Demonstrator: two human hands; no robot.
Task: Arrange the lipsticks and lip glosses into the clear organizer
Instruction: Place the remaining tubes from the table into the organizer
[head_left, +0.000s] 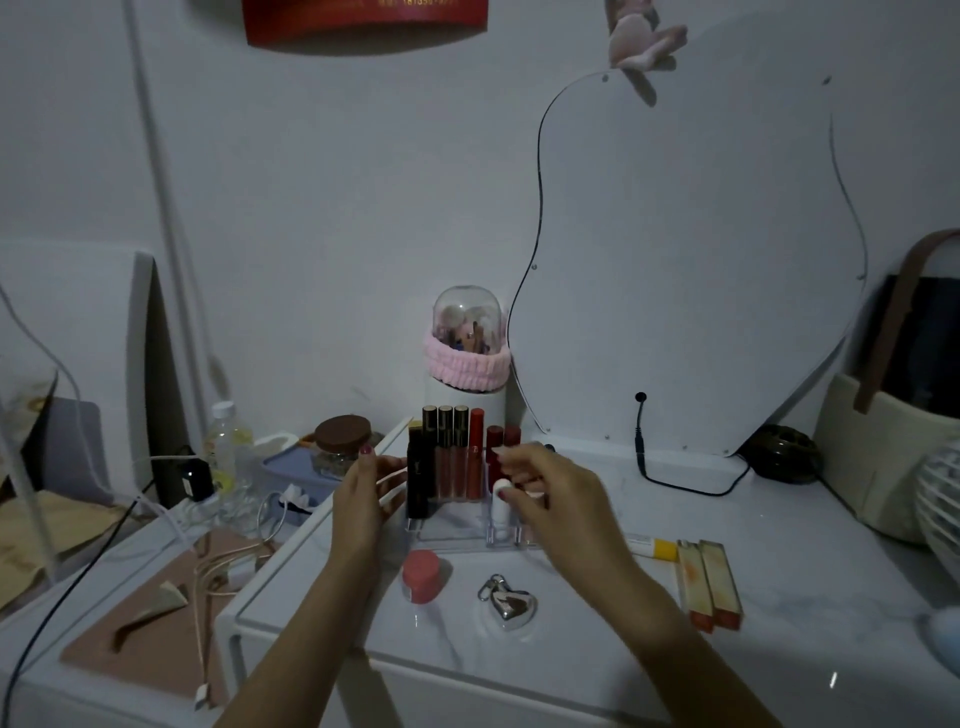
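Head view: low in the frame I see a pink jar (421, 576) and a silver heart charm (511, 603) on the white table (779, 649). Mid-frame, my right hand (550, 488) pinches a white lip balm (501, 501) over the clear organizer (457, 535); my left hand (363, 493), fingers straight, touches its left wall. Behind stand dark lip glosses (452, 457).

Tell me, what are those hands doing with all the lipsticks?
A person is filling a clear organizer on a white table. The right hand lowers a white tube into a slot; the left hand steadies the organizer's side. Dark and red tubes already stand inside. Two orange tubes lie waiting nearby.
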